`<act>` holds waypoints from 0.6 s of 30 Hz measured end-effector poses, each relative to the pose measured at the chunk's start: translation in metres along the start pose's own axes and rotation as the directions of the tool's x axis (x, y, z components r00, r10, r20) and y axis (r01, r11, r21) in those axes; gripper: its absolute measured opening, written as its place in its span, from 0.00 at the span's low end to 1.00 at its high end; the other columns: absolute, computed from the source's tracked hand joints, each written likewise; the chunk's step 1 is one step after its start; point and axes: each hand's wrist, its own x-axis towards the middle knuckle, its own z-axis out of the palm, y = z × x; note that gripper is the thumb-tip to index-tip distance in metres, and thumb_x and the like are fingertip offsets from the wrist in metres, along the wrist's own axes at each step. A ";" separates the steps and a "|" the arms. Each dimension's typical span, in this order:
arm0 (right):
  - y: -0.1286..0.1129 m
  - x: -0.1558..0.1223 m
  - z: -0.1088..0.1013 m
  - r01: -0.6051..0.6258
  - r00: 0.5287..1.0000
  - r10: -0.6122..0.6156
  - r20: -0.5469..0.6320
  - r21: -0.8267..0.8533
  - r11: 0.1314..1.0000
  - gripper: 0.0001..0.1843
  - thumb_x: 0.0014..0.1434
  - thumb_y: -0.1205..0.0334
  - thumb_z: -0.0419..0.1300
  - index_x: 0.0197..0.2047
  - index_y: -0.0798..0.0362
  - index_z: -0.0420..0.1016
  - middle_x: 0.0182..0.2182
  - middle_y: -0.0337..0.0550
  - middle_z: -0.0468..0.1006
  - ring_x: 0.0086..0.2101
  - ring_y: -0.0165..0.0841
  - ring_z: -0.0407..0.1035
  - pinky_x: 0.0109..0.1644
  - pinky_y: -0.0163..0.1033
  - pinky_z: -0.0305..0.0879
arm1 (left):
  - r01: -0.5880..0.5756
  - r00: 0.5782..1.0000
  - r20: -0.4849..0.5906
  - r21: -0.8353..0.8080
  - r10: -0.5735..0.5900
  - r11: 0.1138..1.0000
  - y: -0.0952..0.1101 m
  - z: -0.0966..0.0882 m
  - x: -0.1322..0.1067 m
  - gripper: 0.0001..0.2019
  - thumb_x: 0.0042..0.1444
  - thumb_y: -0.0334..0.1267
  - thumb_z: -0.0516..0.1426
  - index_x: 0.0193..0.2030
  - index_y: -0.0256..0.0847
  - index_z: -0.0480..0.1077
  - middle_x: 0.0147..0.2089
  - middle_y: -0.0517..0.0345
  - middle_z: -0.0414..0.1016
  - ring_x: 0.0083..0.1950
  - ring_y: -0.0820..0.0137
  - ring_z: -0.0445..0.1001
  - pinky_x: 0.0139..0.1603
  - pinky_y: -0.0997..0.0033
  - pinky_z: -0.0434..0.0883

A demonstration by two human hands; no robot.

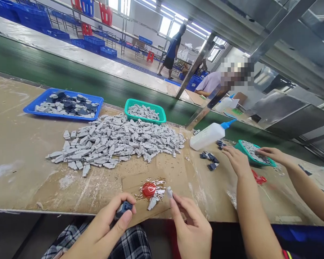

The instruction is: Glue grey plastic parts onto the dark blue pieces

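Observation:
My left hand (112, 219) is closed around a dark navy plastic part (123, 208) near the table's front edge. Between the thumb and fingers of my right hand (190, 219) is a small light grey plastic piece (169, 191). Between my hands lies a piece of cardboard (129, 183) with a red round cap (148, 189) in a wet, shiny puddle. Another grey piece (152, 203) rests on the cardboard just below the cap. Beyond that spreads a large pile of similar grey pieces (129, 138).
A blue tray (29, 109) of grey and dark parts and a green basket (145, 120) stand behind the pile. A white bottle (207, 136) with a blue nozzle lies tilted. At right, a co-worker's hands (236, 160) reach by another green basket (261, 162). A green conveyor belt (78, 75) runs behind.

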 end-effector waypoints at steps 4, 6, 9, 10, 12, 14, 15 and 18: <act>-0.011 -0.004 0.009 -0.032 0.991 -0.012 0.136 0.314 0.949 0.09 0.59 0.67 0.64 0.42 0.47 0.82 0.34 0.42 0.81 0.34 0.32 0.77 0.36 0.33 0.75 | -0.036 0.997 0.068 -0.039 0.038 0.999 -0.007 0.009 0.002 0.20 0.63 0.61 0.47 0.57 0.57 0.56 0.56 0.61 0.63 0.62 0.62 0.60 0.65 0.63 0.58; -0.015 -0.007 0.014 0.042 0.975 -0.122 0.185 0.386 0.921 0.14 0.58 0.71 0.64 0.44 0.44 0.81 0.35 0.40 0.81 0.34 0.31 0.77 0.37 0.33 0.75 | -0.097 0.992 0.070 -0.058 0.101 0.994 -0.010 0.012 0.003 0.20 0.62 0.60 0.49 0.58 0.59 0.57 0.58 0.63 0.63 0.62 0.64 0.61 0.64 0.66 0.60; -0.017 -0.011 0.021 0.129 0.951 -0.233 0.201 0.427 0.895 0.19 0.58 0.74 0.63 0.48 0.42 0.79 0.37 0.40 0.81 0.36 0.31 0.76 0.39 0.33 0.74 | -0.163 0.985 0.047 -0.069 0.166 0.984 -0.013 0.014 0.003 0.22 0.61 0.59 0.52 0.58 0.58 0.58 0.54 0.64 0.68 0.56 0.67 0.67 0.58 0.74 0.65; -0.017 -0.012 0.024 0.143 0.952 -0.245 0.186 0.439 0.887 0.19 0.58 0.73 0.63 0.49 0.42 0.79 0.37 0.40 0.81 0.36 0.31 0.76 0.39 0.33 0.74 | -0.176 0.983 0.036 -0.055 0.178 0.983 -0.013 0.014 0.004 0.22 0.60 0.59 0.53 0.58 0.58 0.58 0.54 0.64 0.68 0.55 0.67 0.68 0.58 0.75 0.65; -0.016 -0.015 0.029 0.168 0.955 -0.259 0.148 0.451 0.877 0.17 0.60 0.71 0.63 0.49 0.42 0.78 0.37 0.40 0.80 0.35 0.30 0.76 0.38 0.33 0.73 | -0.201 0.979 0.013 -0.010 0.201 0.979 -0.012 0.014 0.003 0.22 0.60 0.58 0.53 0.59 0.58 0.59 0.54 0.65 0.68 0.55 0.69 0.69 0.58 0.77 0.65; -0.015 -0.018 0.034 0.222 0.949 -0.295 0.113 0.427 0.877 0.15 0.61 0.70 0.63 0.49 0.43 0.78 0.36 0.42 0.80 0.34 0.30 0.75 0.35 0.32 0.72 | -0.233 0.972 -0.026 0.063 0.235 0.970 -0.008 0.016 0.002 0.20 0.62 0.56 0.53 0.58 0.58 0.60 0.54 0.65 0.69 0.55 0.70 0.69 0.58 0.80 0.65; -0.015 -0.020 0.036 0.263 0.942 -0.322 0.091 0.395 0.880 0.14 0.61 0.70 0.62 0.48 0.44 0.79 0.35 0.43 0.80 0.32 0.30 0.75 0.33 0.32 0.72 | -0.238 0.968 -0.062 0.107 0.245 0.965 -0.005 0.017 0.002 0.18 0.63 0.55 0.52 0.57 0.57 0.61 0.53 0.66 0.71 0.54 0.72 0.70 0.57 0.81 0.65; -0.015 -0.026 0.038 0.355 0.915 -0.389 0.104 0.248 0.901 0.13 0.62 0.72 0.59 0.45 0.47 0.79 0.31 0.44 0.79 0.28 0.30 0.72 0.27 0.33 0.69 | -0.204 0.951 -0.182 0.232 0.249 0.951 0.006 0.024 -0.002 0.13 0.66 0.51 0.47 0.52 0.54 0.66 0.47 0.67 0.76 0.50 0.72 0.74 0.49 0.82 0.68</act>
